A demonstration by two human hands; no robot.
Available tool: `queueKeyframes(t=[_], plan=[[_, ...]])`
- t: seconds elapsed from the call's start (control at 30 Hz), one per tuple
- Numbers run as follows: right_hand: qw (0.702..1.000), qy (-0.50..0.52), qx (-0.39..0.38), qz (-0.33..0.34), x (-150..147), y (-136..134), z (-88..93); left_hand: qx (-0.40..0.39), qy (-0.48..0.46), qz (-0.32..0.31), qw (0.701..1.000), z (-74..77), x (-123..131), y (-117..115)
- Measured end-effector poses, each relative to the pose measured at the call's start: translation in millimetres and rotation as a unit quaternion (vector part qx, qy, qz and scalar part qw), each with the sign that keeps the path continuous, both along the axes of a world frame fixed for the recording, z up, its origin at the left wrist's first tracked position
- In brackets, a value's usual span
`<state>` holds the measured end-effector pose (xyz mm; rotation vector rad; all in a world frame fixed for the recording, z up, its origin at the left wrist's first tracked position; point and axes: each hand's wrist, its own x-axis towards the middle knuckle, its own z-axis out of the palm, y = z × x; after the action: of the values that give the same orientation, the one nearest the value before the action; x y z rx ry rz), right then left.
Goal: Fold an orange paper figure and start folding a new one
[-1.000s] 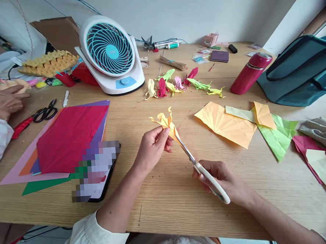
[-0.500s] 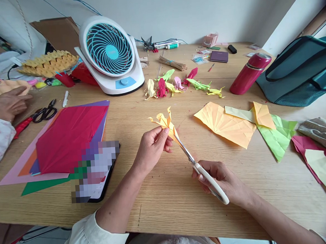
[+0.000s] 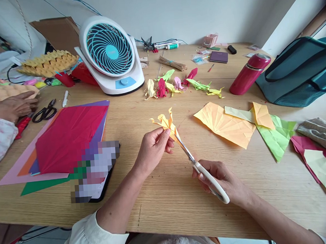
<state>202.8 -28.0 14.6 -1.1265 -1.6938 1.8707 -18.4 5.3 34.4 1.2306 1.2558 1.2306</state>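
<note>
Between the thumb and fingers of my left hand [image 3: 153,148] is a folded orange origami figure [image 3: 165,122], its thin curled limbs pointing up and away from me. My right hand [image 3: 220,177] grips the white handles of a pair of scissors [image 3: 211,181]. The narrow metal blades reach to the lower pointed end of the figure, close to my left fingertips. Whether paper lies between the blades is hard to make out. Beyond my hands stand several finished origami figures [image 3: 177,83] in red, pink, yellow and green.
Creased orange paper [image 3: 225,123] and green paper [image 3: 277,137] lie at right, near a red flask [image 3: 250,74] and a teal bag [image 3: 292,71]. At left are coloured sheets [image 3: 70,138], a phone [image 3: 100,184], black scissors [image 3: 44,113], a fan [image 3: 110,53] and another person's hand [image 3: 13,107].
My hands, the orange figure and the scissors have barely moved. The other person's hand at far left has shifted slightly to the right along with the pale bumpy sheet.
</note>
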Motion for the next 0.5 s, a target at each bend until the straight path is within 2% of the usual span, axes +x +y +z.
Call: queueKeyframes(t=[0.5], plan=[[1.0, 0.007, -0.004, -0.005, -2.7, 0.2, 0.0, -0.005, 0.008, -0.003, 1.0, 1.2, 2.5, -1.2]])
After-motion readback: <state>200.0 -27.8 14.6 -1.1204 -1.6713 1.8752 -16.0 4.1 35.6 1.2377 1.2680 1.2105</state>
